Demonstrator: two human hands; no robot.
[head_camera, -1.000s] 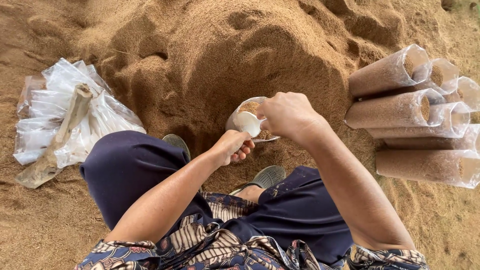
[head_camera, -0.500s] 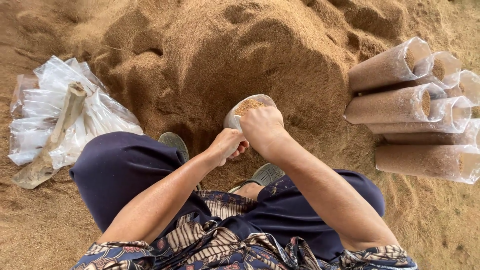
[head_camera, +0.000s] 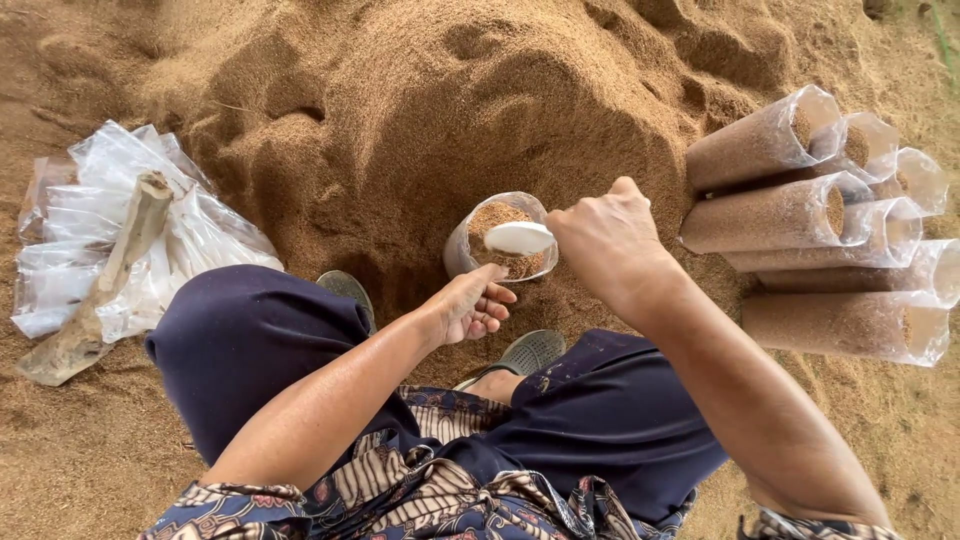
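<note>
Squatting view, looking down past dark blue trousers (head_camera: 250, 350) and two grey sandals (head_camera: 525, 352). Left hand (head_camera: 470, 305) sits nearest the body, fingers loosely curled, steadying the lower side of a clear plastic bag (head_camera: 470, 245) partly filled with brown sawdust-like stuff; whether it grips or just props the bag, cannot tell. Bag stands just beyond the left hand, mouth up and tipped slightly toward the person, long axis roughly upright, base sunk in the loose pile.

Right hand (head_camera: 610, 245) is to the right of the bag at about mouth height, closed around the handle of a small white scoop (head_camera: 518, 237). Scoop bowl points left from the right hand and hovers over the bag mouth, touching or just above the fill. Key relation: bag opening lies straight left of the right hand, scoop's long axis running across it; the left hand is nearer the bag wall, the right nearer the mouth.

Right of the right hand, well apart: stack of filled clear bags (head_camera: 800, 215) lying on their sides, mouths facing right. Far left of the left hand: flat empty plastic bags (head_camera: 190, 230) with a wooden stick (head_camera: 110, 275) laid on top. Beyond everything, big mound of brown material (head_camera: 480, 90).
</note>
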